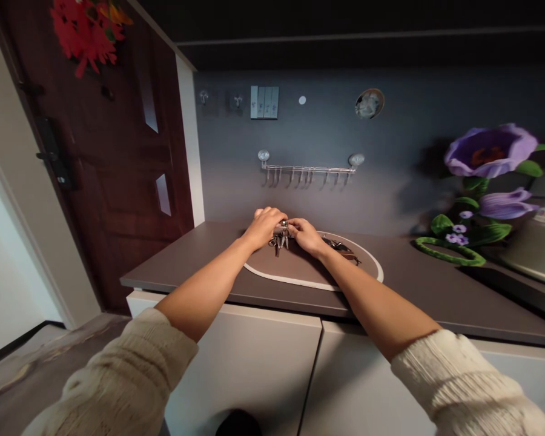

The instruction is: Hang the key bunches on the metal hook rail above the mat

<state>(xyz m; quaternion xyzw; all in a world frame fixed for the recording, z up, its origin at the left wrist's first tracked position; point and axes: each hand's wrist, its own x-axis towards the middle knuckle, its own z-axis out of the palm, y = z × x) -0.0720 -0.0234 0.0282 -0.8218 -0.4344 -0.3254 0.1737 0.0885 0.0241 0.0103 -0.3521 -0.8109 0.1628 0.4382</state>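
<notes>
The left hand [264, 227] and right hand [303, 235] close narrowly on a small metal key bunch [278, 243] above the far side of an oval white-rimmed mat [295, 280]; it looks light, hard and slippery, best held by its ring. A dark key fob [340, 246] lies just right on the mat, and a wall hook rail [307, 170] runs beyond

Entryway of a home, seen from indoors, with a dark wooden entrance door [118, 181] fitted with an electronic lock [54, 154]. Beside the door stands a low white cabinet [249, 369] under a dark counter [186, 254], with a bunch of keys [277, 242] on an oval mat [358, 266]. A hook rail [309, 169], wall switch panel [264, 102] and large flower wall decoration [490, 151] complete the domestic setting.
</notes>
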